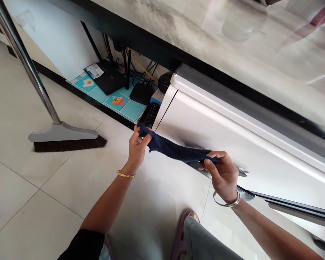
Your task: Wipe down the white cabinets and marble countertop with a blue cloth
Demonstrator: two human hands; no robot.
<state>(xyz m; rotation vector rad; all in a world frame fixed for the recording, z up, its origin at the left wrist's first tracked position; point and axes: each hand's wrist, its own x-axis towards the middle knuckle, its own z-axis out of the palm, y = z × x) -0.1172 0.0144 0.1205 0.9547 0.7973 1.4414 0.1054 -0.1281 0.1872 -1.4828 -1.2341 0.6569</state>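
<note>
A dark blue cloth (176, 148) is stretched between my two hands above the floor, in front of a white cabinet drawer (233, 141). My left hand (137, 146) pinches its left end between thumb and fingers, close to the shelf corner. At the other end, my right hand (222, 173) grips the cloth with thumb and fingertips. The strip sags slightly between them and looks folded or bunched lengthwise. Beyond my left hand a black remote or small keyboard (151, 113) lies on the shelf.
A broom (63, 135) stands on the tiled floor (18, 187) at left. On the low shelf (100, 94) sit a black router (111, 77), a small black box (141, 93), a round black device (164, 82) and cables. A marble-patterned top (206, 39) overhangs the drawer.
</note>
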